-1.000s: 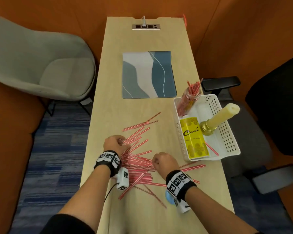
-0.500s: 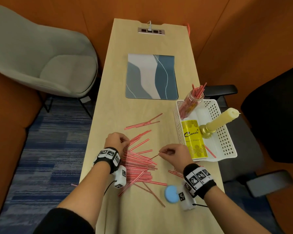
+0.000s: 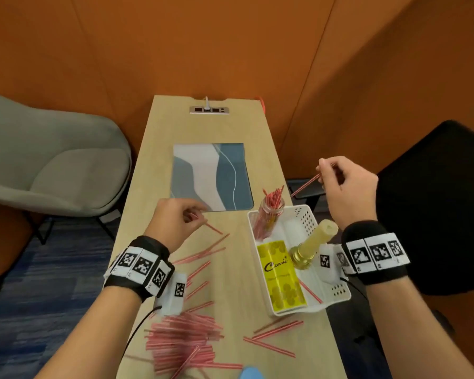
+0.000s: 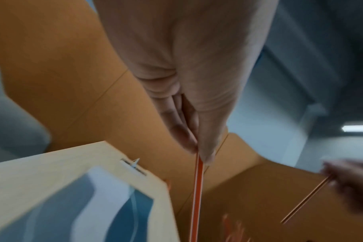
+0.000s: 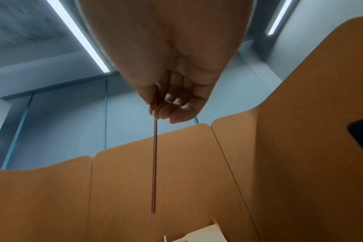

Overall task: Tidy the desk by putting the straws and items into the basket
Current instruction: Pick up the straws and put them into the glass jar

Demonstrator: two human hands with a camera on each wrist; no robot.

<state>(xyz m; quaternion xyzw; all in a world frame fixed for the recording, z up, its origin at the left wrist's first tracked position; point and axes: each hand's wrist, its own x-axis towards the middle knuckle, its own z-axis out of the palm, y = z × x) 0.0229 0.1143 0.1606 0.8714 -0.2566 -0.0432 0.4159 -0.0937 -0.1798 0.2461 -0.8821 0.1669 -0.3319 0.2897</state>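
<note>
Many red-and-white straws (image 3: 181,340) lie piled on the wooden desk (image 3: 159,149) near me. My left hand (image 3: 175,217) is raised above the desk and pinches one straw (image 3: 211,227) that points right; the left wrist view shows that straw (image 4: 197,188) hanging from the fingertips. My right hand (image 3: 340,181) is up beyond the white basket (image 3: 309,214) and pinches another straw (image 3: 305,184), seen thin and vertical (image 5: 154,163) in the right wrist view. The basket holds a glass jar of straws (image 3: 268,214), a yellow box (image 3: 282,274) and a candle in a brass holder (image 3: 315,242).
A blue-and-grey mat (image 3: 211,176) lies mid-desk and a socket plate (image 3: 209,109) at the far end. A grey armchair (image 3: 49,165) stands left, a black chair (image 3: 433,209) right. Orange walls enclose the desk. Something blue (image 3: 251,373) shows at the near edge.
Both hands have risen off the straw pile, each with one straw. The right hand has swung up and right, past the basket; the left has moved forward toward the mat.
</note>
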